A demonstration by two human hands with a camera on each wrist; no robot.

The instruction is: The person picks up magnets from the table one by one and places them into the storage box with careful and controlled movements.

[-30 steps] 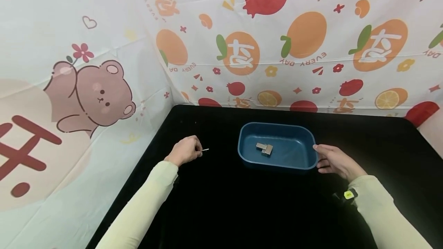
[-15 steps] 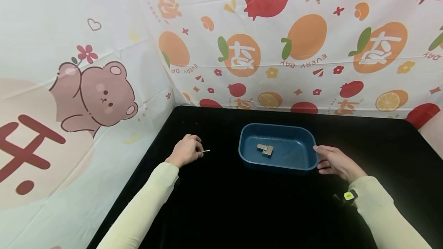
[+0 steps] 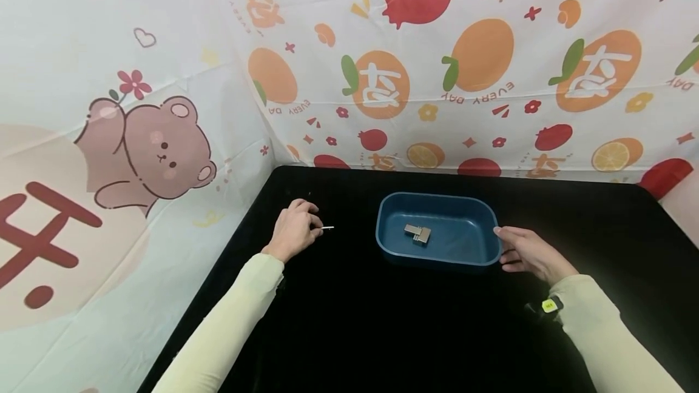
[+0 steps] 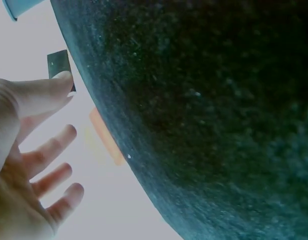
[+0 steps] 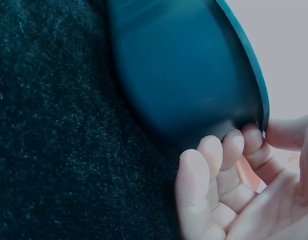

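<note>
Between thumb and index finger, my left hand [image 3: 295, 230] pinches a small thin flat rectangular piece [image 4: 58, 61] above the left part of the black table. In the left wrist view the piece looks dark, with the other fingers spread apart below it. Edge-on in the head view, it is a short pale strip. To the right stands a blue plastic bin [image 3: 464, 241] with rounded corners. My right hand [image 3: 532, 255] grips the bin's right end, thumb at the rim and fingers against the outer wall. Inside, toward the left, lie small metallic rectangular pieces [image 3: 423, 235] close together.
Black fuzzy cloth [image 3: 382, 320] covers the table. A white fruit-printed sheet [image 3: 420, 77] hangs behind the far edge, and a bear-printed sheet [image 3: 164, 144] runs along the left side. Tiny pale specks [image 3: 309, 193] show on the cloth near the far left corner.
My left hand has lifted slightly and shifted away from me with the flat piece, its free fingers spreading a little. The right hand and the bin stay in place.
</note>
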